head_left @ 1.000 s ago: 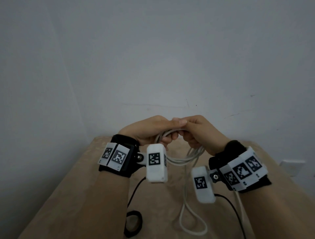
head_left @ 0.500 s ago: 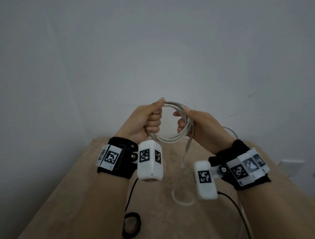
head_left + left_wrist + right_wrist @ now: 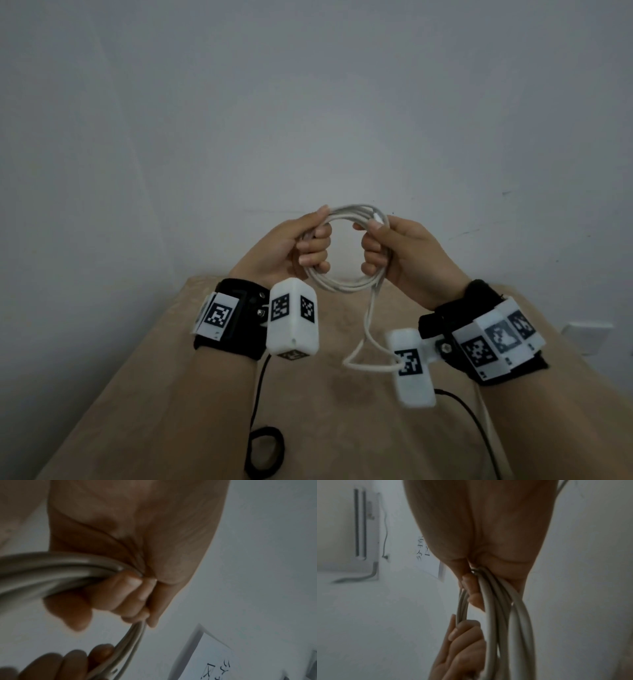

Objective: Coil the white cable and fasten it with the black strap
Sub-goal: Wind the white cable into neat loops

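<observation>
The left hand (image 3: 291,246) and right hand (image 3: 400,250) both grip the round white cable (image 3: 342,284), keeping its loops stacked while 1 tail hangs.

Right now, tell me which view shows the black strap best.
The head view: the black strap lies as a small loop on the tan table, near the bottom edge, untouched. Neither wrist view shows it, only hands and cable.

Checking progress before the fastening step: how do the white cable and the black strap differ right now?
The white cable is lifted off the table, gripped by the left hand and right hand; the black strap lies untouched on the table. The cable forms several stacked loops with a loose tail hanging; the strap is one small ring. Both are curled into rounds.
</observation>
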Available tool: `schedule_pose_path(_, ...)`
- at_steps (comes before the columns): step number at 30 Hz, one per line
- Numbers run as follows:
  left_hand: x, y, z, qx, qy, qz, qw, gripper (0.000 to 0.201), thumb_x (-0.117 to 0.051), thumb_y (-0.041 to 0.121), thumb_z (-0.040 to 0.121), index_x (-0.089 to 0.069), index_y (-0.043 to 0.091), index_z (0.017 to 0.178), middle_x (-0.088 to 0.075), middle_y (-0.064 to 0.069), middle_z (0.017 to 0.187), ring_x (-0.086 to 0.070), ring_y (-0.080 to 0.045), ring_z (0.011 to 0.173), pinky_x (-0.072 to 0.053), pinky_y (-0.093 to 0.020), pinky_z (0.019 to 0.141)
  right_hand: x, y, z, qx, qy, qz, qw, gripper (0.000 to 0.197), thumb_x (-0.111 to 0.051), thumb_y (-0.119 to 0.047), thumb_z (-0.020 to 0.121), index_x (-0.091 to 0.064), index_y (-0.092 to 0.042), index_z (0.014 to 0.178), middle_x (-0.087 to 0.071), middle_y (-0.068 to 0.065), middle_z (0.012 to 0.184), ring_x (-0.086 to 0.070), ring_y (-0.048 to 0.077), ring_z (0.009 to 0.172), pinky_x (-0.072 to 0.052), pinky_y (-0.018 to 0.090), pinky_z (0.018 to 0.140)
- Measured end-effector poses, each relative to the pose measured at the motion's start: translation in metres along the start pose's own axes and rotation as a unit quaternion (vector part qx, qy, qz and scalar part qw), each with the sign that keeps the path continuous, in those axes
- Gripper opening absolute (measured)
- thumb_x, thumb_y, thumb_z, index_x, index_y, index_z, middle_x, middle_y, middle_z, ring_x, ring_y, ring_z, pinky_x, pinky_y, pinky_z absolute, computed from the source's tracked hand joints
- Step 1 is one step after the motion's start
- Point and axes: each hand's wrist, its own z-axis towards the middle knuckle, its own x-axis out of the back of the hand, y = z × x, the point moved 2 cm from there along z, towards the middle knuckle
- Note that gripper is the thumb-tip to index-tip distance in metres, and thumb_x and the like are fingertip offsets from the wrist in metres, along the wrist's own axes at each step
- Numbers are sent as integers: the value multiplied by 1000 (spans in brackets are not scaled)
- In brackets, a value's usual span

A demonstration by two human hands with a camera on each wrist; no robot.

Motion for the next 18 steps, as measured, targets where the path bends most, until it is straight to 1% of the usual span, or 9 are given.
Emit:
schedule_pose_path(2, 2, -2, -3, 25, -12, 61, 998, 34, -51, 43, 83, -48, 16, 63, -27, 10, 39, -28, -4, 29, -43, -20, 46, 0, 1, -3, -21, -24, -68, 997, 20, -39, -13, 101, -57, -3, 97, -39, -3, 59, -34, 9, 49, -40, 24, 51)
schedule_pose_path(4, 1, -4, -5, 48, -13, 122, 991, 35, -54, 46, 82, -50, 15, 67, -26, 11, 41, -25, -2, 30, -37, -20, 45, -1, 3, -5, -39, -53, -127, 990, 19, -40, -13, 101, -57, -4, 98, -37, -5, 59, -33, 9, 50, -40, 23, 51)
schedule_pose_path(8, -4, -6, -7, 76, -17, 229, 970, 42, -51, 52, 82, -48, 13, 66, -28, 10, 41, -22, -3, 31, -15, -29, 53, -1, 6, -8, -70, -86, -192, 975, 19, -40, -13, 101, -53, -1, 105, -38, -7, 57, -34, 8, 49, -41, 23, 52)
schedule_pose_path(9, -4, -7, -7, 82, -15, 242, 967, 45, -49, 52, 85, -48, 11, 66, -30, 9, 41, -23, -2, 31, -14, -28, 53, -1, 6, -8, -77, -92, -201, 972, 18, -40, -13, 101, -53, -1, 105, -39, -7, 57, -35, 7, 48, -41, 22, 51)
schedule_pose_path(11, -5, -9, -5, 100, -19, 243, 965, 50, -47, 53, 91, -50, 6, 74, -38, 6, 48, -25, -1, 32, -19, -18, 42, -2, 8, -9, -91, -99, -218, 967, 15, -41, -13, 101, -51, -2, 104, -39, -6, 58, -36, 7, 47, -41, 22, 50)
schedule_pose_path(13, -7, -11, -3, 110, -20, 230, 967, 52, -51, 58, 85, -53, 6, 80, -41, 3, 57, -26, -1, 33, -20, -11, 32, -3, 11, -8, -99, -99, -231, 963, 11, -42, -12, 101, -49, -4, 103, -41, -5, 59, -37, 7, 47, -42, 22, 50)
schedule_pose_path(15, -10, -12, -1, 103, 10, 250, 963, 47, -52, 58, 83, -56, 14, 70, -38, 7, 51, -22, 0, 34, -17, -12, 32, -2, 13, -6, -90, -92, -227, 965, 11, -44, -14, 100, -49, -4, 102, -45, -3, 59, -41, 8, 48, -43, 24, 52)
schedule_pose_path(17, -12, -9, -2, 78, 56, 271, 958, 49, -51, 57, 88, -47, 20, 56, -28, 9, 45, -18, -4, 35, -16, -16, 34, 0, 12, -4, -58, -69, -213, 973, 17, -46, -19, 99, -53, -3, 101, -53, 0, 61, -48, 11, 50, -45, 29, 56)
schedule_pose_path(18, -11, -7, -1, 60, 76, 263, 960, 51, -51, 56, 89, -41, 22, 53, -25, 9, 45, -16, -5, 35, -14, -16, 35, 2, 11, -3, -39, -52, -202, 977, 23, -45, -24, 100, -54, -2, 100, -59, 2, 64, -53, 14, 53, -47, 31, 59)
